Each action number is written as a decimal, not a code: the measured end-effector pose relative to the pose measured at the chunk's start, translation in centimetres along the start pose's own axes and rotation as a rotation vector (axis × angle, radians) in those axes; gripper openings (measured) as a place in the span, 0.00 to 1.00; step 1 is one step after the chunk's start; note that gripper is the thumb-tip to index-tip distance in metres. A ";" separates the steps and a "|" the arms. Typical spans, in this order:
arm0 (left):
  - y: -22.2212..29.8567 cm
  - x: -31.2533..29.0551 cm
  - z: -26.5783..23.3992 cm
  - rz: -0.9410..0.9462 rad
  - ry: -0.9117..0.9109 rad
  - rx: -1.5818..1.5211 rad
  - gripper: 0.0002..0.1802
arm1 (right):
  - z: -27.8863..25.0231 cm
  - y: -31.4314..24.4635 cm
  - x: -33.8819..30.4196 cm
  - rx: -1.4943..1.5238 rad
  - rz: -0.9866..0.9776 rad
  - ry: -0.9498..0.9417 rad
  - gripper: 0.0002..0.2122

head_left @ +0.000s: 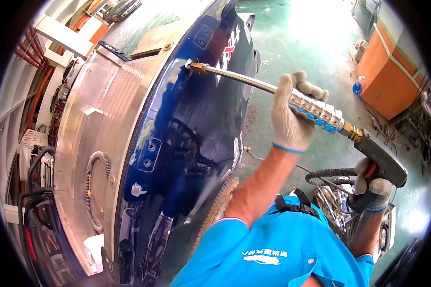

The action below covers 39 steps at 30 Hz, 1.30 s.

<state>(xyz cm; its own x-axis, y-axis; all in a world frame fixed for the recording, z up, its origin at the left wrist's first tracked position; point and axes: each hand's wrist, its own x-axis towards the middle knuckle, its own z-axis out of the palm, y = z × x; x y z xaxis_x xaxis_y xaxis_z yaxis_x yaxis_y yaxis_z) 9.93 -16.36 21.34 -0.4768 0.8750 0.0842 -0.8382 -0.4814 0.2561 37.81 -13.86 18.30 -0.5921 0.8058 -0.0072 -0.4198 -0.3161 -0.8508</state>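
A slide-hammer dent puller point(239, 80) with a pistol-shaped black handle stretches from right to left in front of me. My left hand point(291, 117), in a pale knit glove, is closed round its ribbed silver-and-blue sleeve. Farther right, my gloved right hand point(379, 189) grips the black pistol handle, which has a red trigger. The brass-coloured tip point(198, 67) at the far end meets a scraped, bare patch on the upper side panel point(177, 126) of a dark blue pickup truck. Whether the tip is fixed to the metal I cannot tell.
Left of the panel lies the metal-lined truck bed point(122, 103), with a corrugated hose point(89, 182) inside. The rear tyre point(219, 205) is by my left arm. A cart of hand tools point(333, 208) stands at my right; beyond are an orange cabinet point(388, 71) and a blue spray bottle point(357, 87).
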 end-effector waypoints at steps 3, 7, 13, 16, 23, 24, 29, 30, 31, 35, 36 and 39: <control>0.8 0.4 -1.1 0.021 -0.046 0.175 0.18 | 0.4 -0.6 0.6 -0.019 0.003 -0.013 0.36; 9.9 5.3 -3.4 0.243 0.135 0.061 0.23 | 0.2 -0.4 0.8 0.001 -0.030 -0.023 0.35; 15.3 10.2 -6.6 -0.032 -0.509 -0.433 0.26 | -1.8 -0.3 0.1 -0.142 0.000 -0.075 0.35; 14.5 9.9 -6.4 0.041 -0.718 -0.639 0.26 | -1.2 0.6 0.1 -0.336 -0.104 -0.163 0.37; 13.6 8.4 -2.6 0.267 0.452 0.169 0.20 | 2.3 1.1 -1.9 0.125 0.097 0.036 0.28; 13.9 8.1 -3.3 0.192 0.137 0.020 0.20 | 3.0 1.6 -2.3 0.112 0.071 0.071 0.28; 12.8 1.5 -6.0 0.079 -0.435 -0.371 0.20 | -2.6 4.3 -5.3 -0.100 -0.005 -0.180 0.28; 12.7 0.3 -6.5 0.087 -0.346 -0.297 0.19 | -3.5 4.6 -6.0 -0.061 0.008 -0.192 0.30; 12.6 -0.8 -6.7 0.102 -0.183 -0.224 0.18 | -4.1 5.0 -6.5 0.000 0.028 -0.154 0.31; 11.5 -4.9 -7.0 0.164 0.173 -0.097 0.16 | -7.8 5.8 -7.9 0.153 0.145 -0.114 0.34; 11.2 -6.1 -6.9 0.211 0.189 -0.077 0.16 | -8.1 5.8 -8.1 0.168 0.164 -0.117 0.35; 8.8 -9.5 -4.8 0.139 -0.018 -0.087 0.19 | -8.1 5.5 -7.8 0.147 0.173 -0.186 0.33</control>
<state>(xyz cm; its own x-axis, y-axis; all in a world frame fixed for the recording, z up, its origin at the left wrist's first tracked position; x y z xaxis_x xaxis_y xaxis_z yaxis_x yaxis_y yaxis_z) 5.80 -29.13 18.21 -0.5857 0.7999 0.1310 -0.7844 -0.6000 0.1568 45.67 -17.87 9.38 -0.7739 0.6321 -0.0375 -0.3886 -0.5208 -0.7601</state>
